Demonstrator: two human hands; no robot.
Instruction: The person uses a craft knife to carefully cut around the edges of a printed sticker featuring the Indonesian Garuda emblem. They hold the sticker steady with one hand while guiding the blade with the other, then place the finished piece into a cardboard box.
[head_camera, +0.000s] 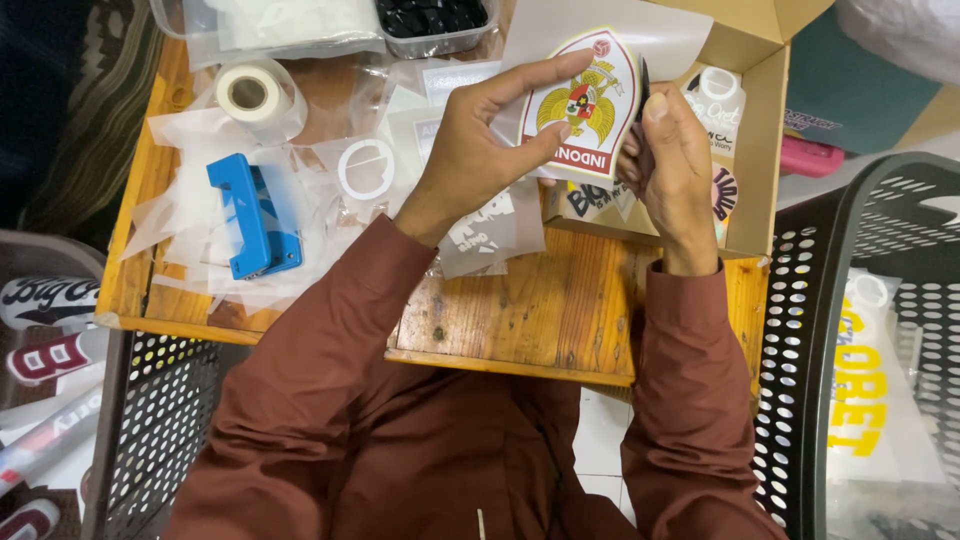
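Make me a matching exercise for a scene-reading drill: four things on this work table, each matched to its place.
1 shield sticker
2 blue stapler
3 tape roll
4 black basket

a far left corner of the table
b between both hands
c right of the table
d on clear sleeves, left side

Pairs: 1-b, 2-d, 3-a, 4-c

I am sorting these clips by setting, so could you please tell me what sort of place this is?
Probably a small sticker packing bench: the hands hold a shield-shaped sticker over a cardboard box, with a tape roll and a blue stapler on the wooden table.
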